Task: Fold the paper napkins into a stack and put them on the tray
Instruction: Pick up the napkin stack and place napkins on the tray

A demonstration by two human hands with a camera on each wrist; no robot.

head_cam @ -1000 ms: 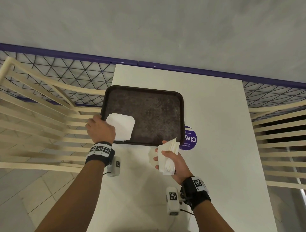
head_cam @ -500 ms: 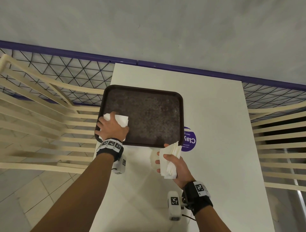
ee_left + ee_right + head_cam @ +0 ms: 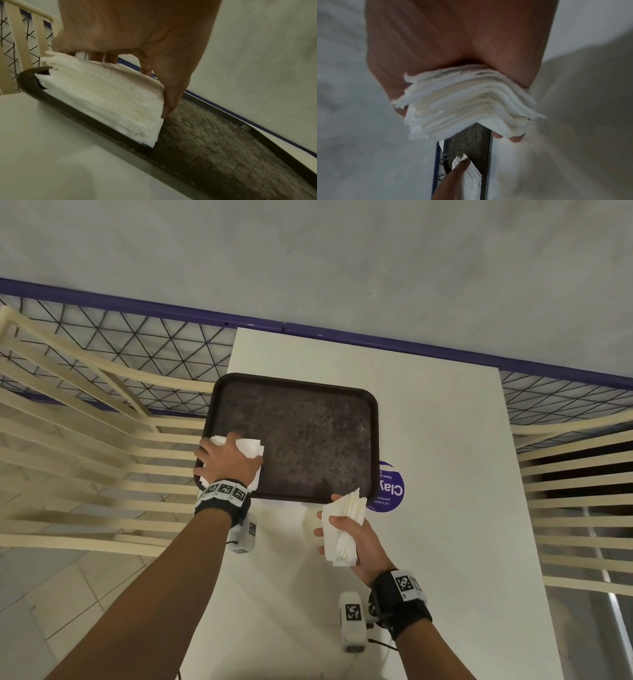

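Canteen: serving tray [image 3: 308,440], slatted chairs [image 3: 68,541]

The left hand [image 3: 226,462] hides most of the napkin stack [image 3: 251,447] from us in the head view. The tray [image 3: 308,440] and the right hand's [image 3: 363,546] napkin bundle [image 3: 349,508] cover part of the purple sticker [image 3: 394,491], and we cannot read its small print. We find the right wrist view blurred.

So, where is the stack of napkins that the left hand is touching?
In the head view the stack of napkins sits in the near-left corner of the tray, gripped by the left hand. The right hand holds another bundle off the tray.
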